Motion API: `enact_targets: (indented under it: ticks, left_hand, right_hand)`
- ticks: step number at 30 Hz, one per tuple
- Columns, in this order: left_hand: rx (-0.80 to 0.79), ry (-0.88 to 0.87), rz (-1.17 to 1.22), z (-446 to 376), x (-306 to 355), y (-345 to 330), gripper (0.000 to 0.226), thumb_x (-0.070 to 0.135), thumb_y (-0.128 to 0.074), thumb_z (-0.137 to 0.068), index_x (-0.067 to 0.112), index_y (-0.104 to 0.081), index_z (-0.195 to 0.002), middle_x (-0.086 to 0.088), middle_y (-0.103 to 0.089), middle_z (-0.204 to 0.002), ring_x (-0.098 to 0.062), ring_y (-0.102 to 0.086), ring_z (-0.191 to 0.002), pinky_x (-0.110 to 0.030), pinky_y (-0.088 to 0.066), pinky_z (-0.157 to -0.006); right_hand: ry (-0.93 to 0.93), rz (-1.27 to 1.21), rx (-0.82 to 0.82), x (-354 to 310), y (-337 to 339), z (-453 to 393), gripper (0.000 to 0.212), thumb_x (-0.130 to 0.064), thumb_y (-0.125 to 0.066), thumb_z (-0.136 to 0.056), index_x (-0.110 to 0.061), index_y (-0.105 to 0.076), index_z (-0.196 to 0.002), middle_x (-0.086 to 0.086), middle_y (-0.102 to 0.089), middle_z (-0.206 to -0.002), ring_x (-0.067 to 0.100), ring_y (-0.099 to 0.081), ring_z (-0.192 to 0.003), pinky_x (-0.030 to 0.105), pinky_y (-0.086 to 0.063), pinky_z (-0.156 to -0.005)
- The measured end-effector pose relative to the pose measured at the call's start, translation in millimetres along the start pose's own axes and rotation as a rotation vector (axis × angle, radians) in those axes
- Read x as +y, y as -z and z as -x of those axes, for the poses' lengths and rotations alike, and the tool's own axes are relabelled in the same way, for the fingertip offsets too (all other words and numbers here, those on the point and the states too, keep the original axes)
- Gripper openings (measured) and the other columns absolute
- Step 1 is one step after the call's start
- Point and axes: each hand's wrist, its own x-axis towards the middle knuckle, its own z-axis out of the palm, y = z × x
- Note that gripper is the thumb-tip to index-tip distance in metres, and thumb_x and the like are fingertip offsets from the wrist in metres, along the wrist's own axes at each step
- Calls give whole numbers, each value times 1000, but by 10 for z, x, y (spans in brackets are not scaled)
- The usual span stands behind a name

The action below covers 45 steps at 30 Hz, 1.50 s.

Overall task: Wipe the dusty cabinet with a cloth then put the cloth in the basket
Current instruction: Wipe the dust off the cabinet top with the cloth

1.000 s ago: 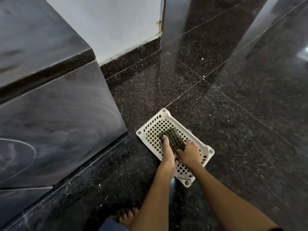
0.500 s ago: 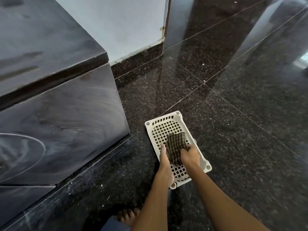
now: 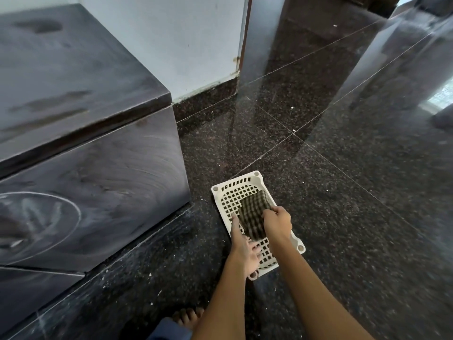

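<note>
Inside lattice plastic basket (image 3: 221,192), checked cloth (image 3: 255,212)

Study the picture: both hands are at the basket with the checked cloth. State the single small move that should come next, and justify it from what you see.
Probably the right hand should open its grip and lift away. The checked cloth already lies inside the white basket on the floor, the right hand is closed on its edge, and the left hand rests beside it at the basket's near end. Only the release seems left.
</note>
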Motion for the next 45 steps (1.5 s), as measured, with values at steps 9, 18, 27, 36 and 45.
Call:
enact_targets:
  ticks: [9,18,27,36,45]
  left_hand:
    - [157,-419,-139,629,684,-242,69,38,-81,-68,12,-40,-117,-12,-60,-109,-27,-64,-99,-41,-54,-85]
    - [152,-913,-166,2281,1195,-362,16,23,-76,-77,15,-66,-87,-4,-72,-89,-16,-70,-79,-30,-58,-71]
    - [249,-1312,-164,4092,1351,459,12,21,-72,-81,10,-72,-87,-7,-75,-87,-17,-71,-80,-29,-59,-70]
    - [497,-1466,-235,5117,1091,1398,11,21,-68,-85,11,-69,-81,-4,-74,-84,-15,-70,-82,-27,-55,-71]
    - [950,-1252,-272,5203,959,2353,45,39,-45,-96,11,-48,-62,-12,-52,-64,-25,-53,-66,-30,-40,-62]
  right_hand:
    - [83,-451,-331,-583,30,569,28,6,-47,-82,-12,-48,-61,3,-52,-60,18,-51,-62,32,-44,-58]
    - [244,-619,-751,-1559,68,1504,65,-30,-70,-71,13,-54,-117,33,-59,-116,45,-58,-107,53,-49,-89]
    - [270,-820,-1262,-2106,-275,3045,65,-29,-75,-60,6,-58,-112,17,-62,-104,24,-61,-92,31,-53,-76]
    - [-258,-916,-1549,-1761,-869,4469,54,-45,-45,-92,1,-71,-105,19,-64,-119,29,-65,-104,37,-47,-99]
    - [-534,-848,-1562,-1347,-1180,5127,72,-54,-47,-89,10,-51,-123,33,-57,-120,42,-53,-116,52,-40,-98]
